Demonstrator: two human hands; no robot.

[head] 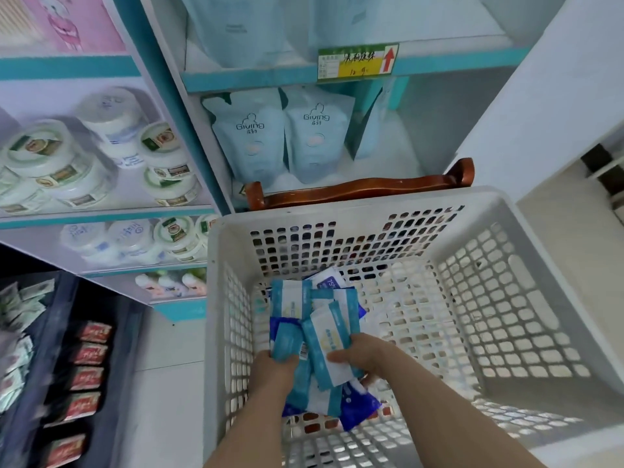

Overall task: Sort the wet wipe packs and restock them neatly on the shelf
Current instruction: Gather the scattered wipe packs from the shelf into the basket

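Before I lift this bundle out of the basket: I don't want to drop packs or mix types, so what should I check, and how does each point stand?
1. Left hand grip: it holds the light blue packs. Ok.
2. Right hand grip: it holds a white-and-blue pack against the bundle. Ok.
3. One type only: dark blue packs lie right under the bundle. Cannot tell if one is caught up.
4. Way up out of the basket: open top. Ok.
5. Way to the shelf: a wooden chair back stands between. Probably not ok.
6. Shelf room: bare patch right of the pouches. Ok.
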